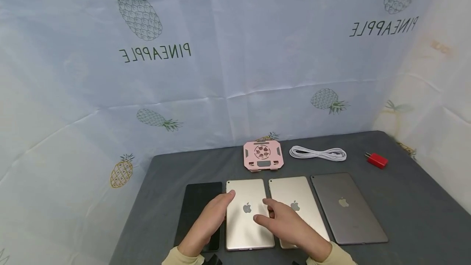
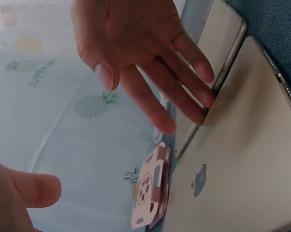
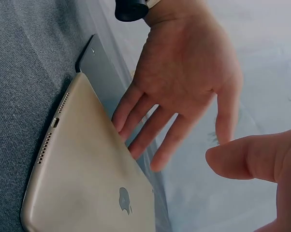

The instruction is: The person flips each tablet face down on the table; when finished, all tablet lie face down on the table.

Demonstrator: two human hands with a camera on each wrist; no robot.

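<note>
A gold tablet point(image 1: 250, 232) lies back side up between my two hands, its apple logo facing up. My left hand point(image 1: 210, 216) is at the tablet's left edge, fingers extended and thumb raised over that side. In the right wrist view, the fingertips of the left hand point(image 3: 181, 72) reach down beside the edge; whether they touch is unclear. On the other side, my right hand point(image 1: 285, 222) hovers partly over a second gold tablet point(image 1: 290, 187). The left wrist view has the right hand's point(image 2: 140, 38) fingertips close to the first tablet's right edge. Neither hand grips anything.
A black tablet point(image 1: 200, 195) lies at the left, partly under my left forearm. At the right is a dark grey tablet point(image 1: 349, 220). Farther back sit a pink stand point(image 1: 272, 162), a coiled white cable point(image 1: 331, 154) and a red plug adapter point(image 1: 377, 160). A pineapple-print curtain point(image 1: 220, 68) hangs behind.
</note>
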